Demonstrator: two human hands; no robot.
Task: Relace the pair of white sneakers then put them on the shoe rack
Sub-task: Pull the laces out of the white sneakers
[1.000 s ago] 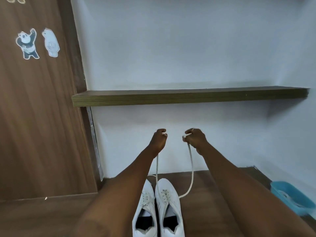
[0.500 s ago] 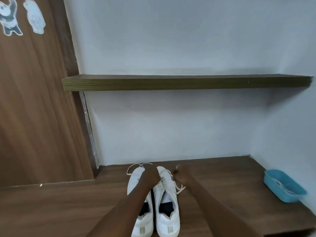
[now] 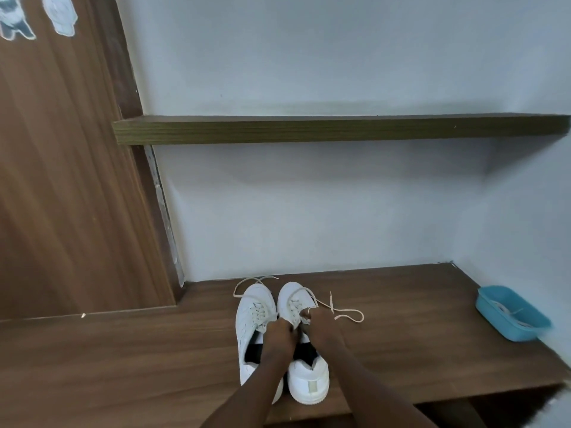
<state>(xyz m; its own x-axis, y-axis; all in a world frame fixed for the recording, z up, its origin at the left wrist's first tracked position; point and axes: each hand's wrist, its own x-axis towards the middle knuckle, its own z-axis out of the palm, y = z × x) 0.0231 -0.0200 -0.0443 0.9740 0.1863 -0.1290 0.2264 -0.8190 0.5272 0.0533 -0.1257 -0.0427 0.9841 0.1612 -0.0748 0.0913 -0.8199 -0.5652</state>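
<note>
Two white sneakers stand side by side on the wooden surface [image 3: 123, 350], toes toward the wall. My left hand [image 3: 278, 333] and my right hand [image 3: 321, 324] meet over the tongue of the right sneaker [image 3: 306, 381], each pinching its lace near the top eyelets. A loose end of that lace [image 3: 346, 313] loops out on the wood to the right. The left sneaker [image 3: 251, 313] has its own lace ends trailing past its toe toward the wall. My left forearm hides part of the left sneaker's heel.
A dark wooden shelf [image 3: 340, 129] juts from the white wall above. A blue plastic tray [image 3: 509, 313] sits at the right end of the surface. A brown door [image 3: 61, 180] with animal stickers stands at the left.
My hands came down from holding the lace ends taut in the air to the right sneaker's tongue. The lace now lies slack on the wood, and the view tilted downward.
</note>
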